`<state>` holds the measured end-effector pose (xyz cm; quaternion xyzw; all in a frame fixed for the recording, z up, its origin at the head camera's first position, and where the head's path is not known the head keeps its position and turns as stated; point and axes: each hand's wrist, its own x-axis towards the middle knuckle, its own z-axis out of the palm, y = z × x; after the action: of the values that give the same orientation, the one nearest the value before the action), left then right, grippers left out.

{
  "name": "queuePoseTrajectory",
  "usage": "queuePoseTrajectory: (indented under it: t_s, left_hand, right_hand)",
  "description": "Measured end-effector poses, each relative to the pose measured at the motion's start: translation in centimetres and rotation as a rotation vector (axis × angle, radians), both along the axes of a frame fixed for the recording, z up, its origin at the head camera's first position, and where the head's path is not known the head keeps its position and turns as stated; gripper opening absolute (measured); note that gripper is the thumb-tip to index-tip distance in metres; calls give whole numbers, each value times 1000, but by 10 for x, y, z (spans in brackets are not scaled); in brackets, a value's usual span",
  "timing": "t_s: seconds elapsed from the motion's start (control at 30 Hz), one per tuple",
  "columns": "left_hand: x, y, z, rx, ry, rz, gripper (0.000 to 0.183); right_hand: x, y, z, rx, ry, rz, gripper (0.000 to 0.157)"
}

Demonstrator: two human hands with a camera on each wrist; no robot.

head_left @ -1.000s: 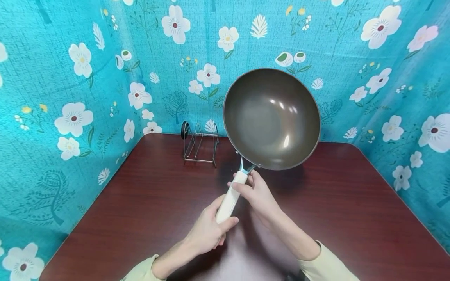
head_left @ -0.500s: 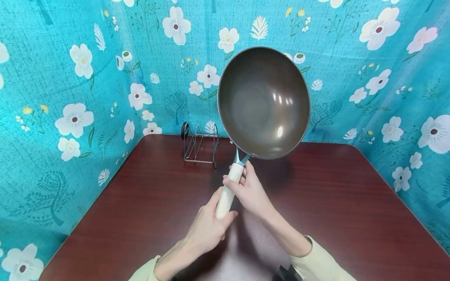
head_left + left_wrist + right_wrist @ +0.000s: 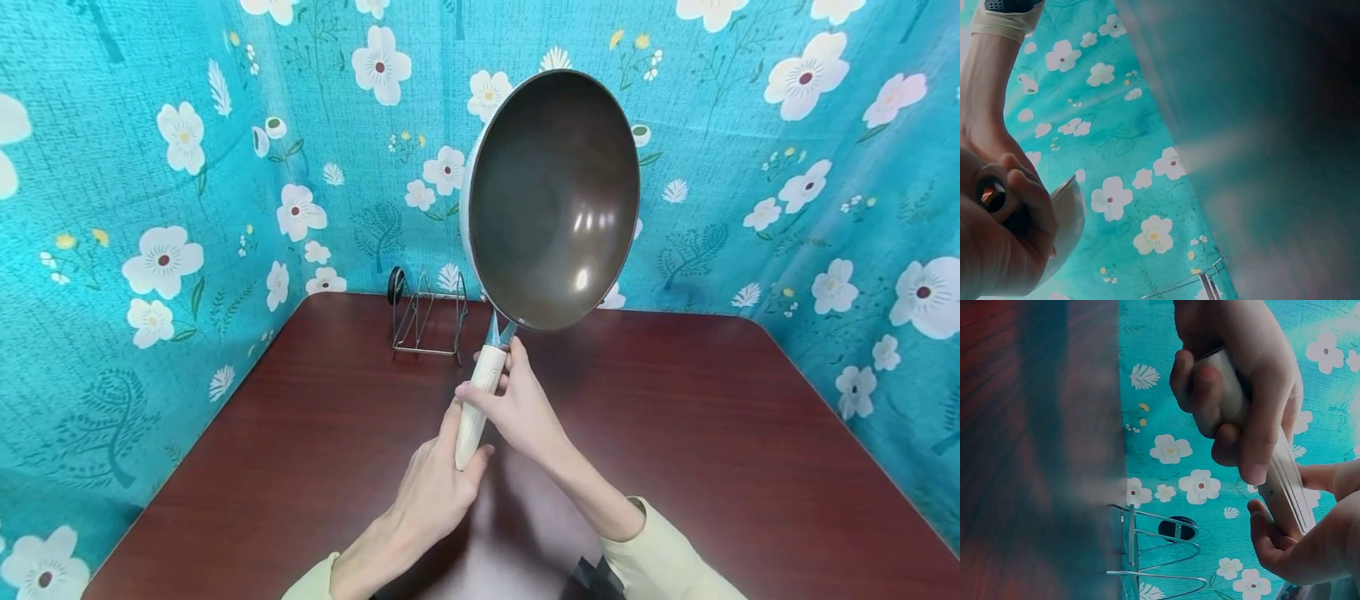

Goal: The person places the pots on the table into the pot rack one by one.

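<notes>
A wok with a dark brown inside (image 3: 551,200), a pale outer wall and a white handle (image 3: 480,375) is held up above the table, its bowl facing the head camera. The left hand (image 3: 435,483) holds the handle's lower end; the left wrist view shows the hole in that end beside the left hand (image 3: 1004,231). Further up, the right hand (image 3: 517,408) grips the handle near the metal neck. In the right wrist view, the right hand's (image 3: 1241,387) fingers curl round the handle (image 3: 1285,481). The wok's far side is hidden.
A wire rack (image 3: 427,325) with a black round piece (image 3: 396,285) on its left stands at the table's back left, left of the wok. Blue flowered cloth (image 3: 337,108) hangs behind and beside the dark red table (image 3: 675,417).
Both hands have raised the wok and shifted it slightly left. Its bowl has turned, looks narrower, and shows more of its pale left outer wall. The rack has stayed put.
</notes>
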<state>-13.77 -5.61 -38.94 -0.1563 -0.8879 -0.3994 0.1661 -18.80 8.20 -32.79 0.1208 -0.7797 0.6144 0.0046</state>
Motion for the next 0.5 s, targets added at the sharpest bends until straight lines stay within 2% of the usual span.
queuePoseTrajectory:
  t_s: [0.13, 0.23, 0.3, 0.37, 0.5]
  left_hand:
    - [-2, -1, 1, -35, 80, 36, 65]
    - [-2, -1, 5, -8, 64, 35, 70]
    - [-2, -2, 8, 56, 1, 6, 72]
    - [-1, -3, 11, 163, -96, -44, 73]
    - [1, -5, 19, 360, -231, -119, 80]
  right_hand:
    - [-4, -1, 3, 12, 20, 31, 80]
    - [-6, 0, 5, -10, 31, 67, 78]
    - [-8, 0, 6, -46, 33, 102, 76]
    - [-10, 1, 7, -84, 36, 143, 76]
    - [-15, 1, 8, -149, 74, 221, 71]
